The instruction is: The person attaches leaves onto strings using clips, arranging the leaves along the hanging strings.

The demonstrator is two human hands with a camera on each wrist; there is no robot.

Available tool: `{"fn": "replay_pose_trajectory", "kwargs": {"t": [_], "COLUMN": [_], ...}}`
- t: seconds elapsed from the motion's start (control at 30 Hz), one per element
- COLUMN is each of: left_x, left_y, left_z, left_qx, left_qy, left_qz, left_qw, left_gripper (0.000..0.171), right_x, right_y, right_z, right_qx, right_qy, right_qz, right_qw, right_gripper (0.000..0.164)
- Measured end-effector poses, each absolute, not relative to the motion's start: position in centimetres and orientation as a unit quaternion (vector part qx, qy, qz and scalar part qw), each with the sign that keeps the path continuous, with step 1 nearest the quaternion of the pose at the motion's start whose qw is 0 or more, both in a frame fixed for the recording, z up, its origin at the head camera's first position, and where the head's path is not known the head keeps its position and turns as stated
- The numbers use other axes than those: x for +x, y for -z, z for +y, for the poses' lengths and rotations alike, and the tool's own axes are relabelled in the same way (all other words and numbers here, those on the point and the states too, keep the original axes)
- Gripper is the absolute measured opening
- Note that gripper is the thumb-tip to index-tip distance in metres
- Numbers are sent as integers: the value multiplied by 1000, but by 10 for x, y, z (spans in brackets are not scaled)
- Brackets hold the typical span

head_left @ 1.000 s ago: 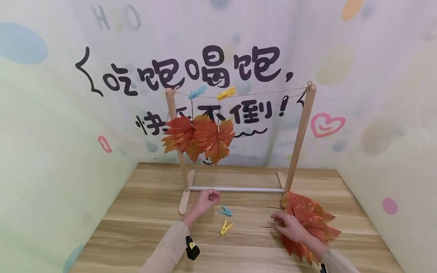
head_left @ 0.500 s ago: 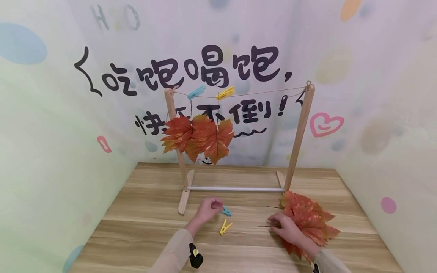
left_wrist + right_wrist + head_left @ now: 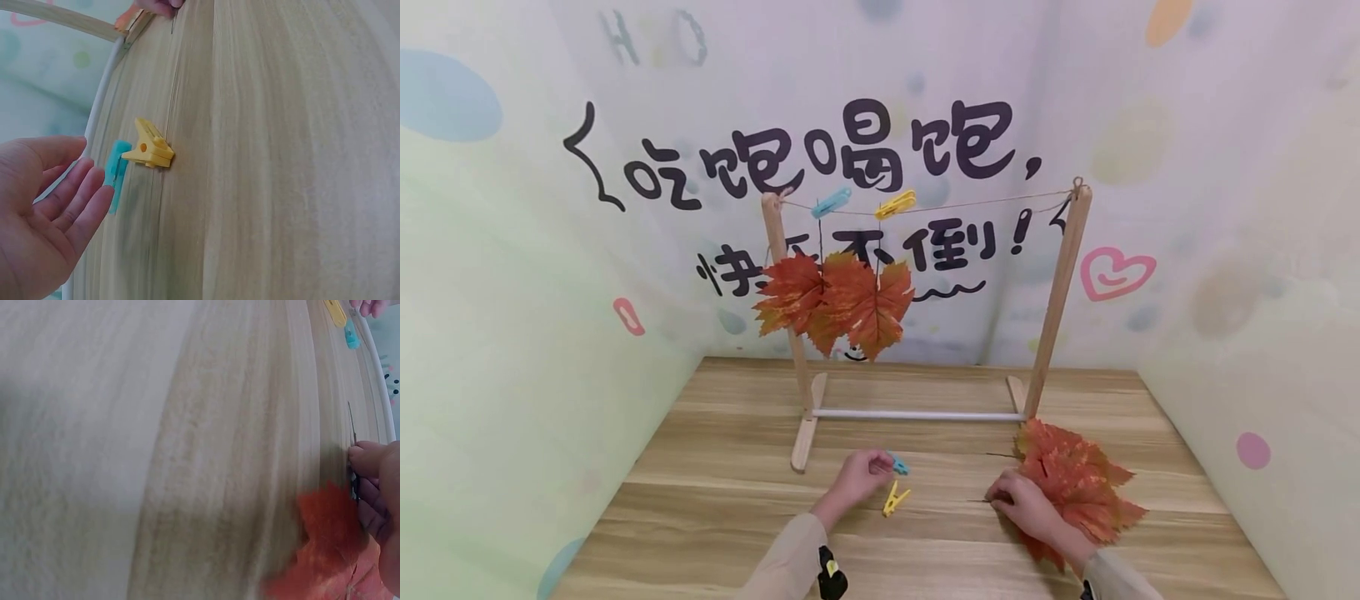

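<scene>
My left hand [image 3: 867,477] is beside a blue clothespin [image 3: 898,463] on the table, its fingers loosely bent and apart from one another. In the left wrist view that clothespin lies just past the fingertips, partly behind a yellow clothespin [image 3: 150,147]. My right hand [image 3: 1024,503] pinches the thin dark stem [image 3: 351,419] of an artificial maple leaf [image 3: 331,540]. This leaf belongs to a pile of orange-red maple leaves [image 3: 1086,479] at the right, partly covered by the hand. Another stem sticks out of the pile farther back.
A wooden frame [image 3: 1060,300] with a white crossbar [image 3: 917,414] stands behind the hands. On its string [image 3: 992,202], a blue clothespin [image 3: 831,203] and a yellow clothespin [image 3: 896,204] hold up maple leaves [image 3: 876,308]. Printed curtains [image 3: 1240,208] surround the table [image 3: 925,550].
My left hand has come down and right to the blue clothespin on the table. The fingers of my right hand have closed on a leaf stem. The hanging leaves stay put.
</scene>
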State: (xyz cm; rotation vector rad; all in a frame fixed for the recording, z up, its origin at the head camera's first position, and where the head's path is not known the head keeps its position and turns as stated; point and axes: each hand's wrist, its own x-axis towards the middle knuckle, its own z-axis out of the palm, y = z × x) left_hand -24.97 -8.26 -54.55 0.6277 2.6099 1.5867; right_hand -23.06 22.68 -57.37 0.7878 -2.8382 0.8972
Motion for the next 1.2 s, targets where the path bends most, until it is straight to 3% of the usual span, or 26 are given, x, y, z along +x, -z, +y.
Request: {"fn": "replay_pose_trajectory", "kwargs": {"t": [0.33,0.53,0.67,1.2], "left_x": [-247,-245,-243,-243], "left_y": [551,551,551,553], "left_z": [-82,-83,-83,-75], "left_qx": [187,180,176,187], "left_qy": [-498,-506,-510,-497], "left_qz": [847,843,841,846], "left_qw": [31,38,40,32], "left_gripper": [14,16,17,18], "right_x": [-230,-228,-226,-229], "right_y": [572,569,565,523], "right_z": [227,228,227,221], "right_qx": [268,264,265,296], "right_qy": [-286,-293,-318,-339], "right_qz": [-920,-919,-910,-893], "right_qw": [17,10,18,15], "right_gripper": [12,1,2,5]}}
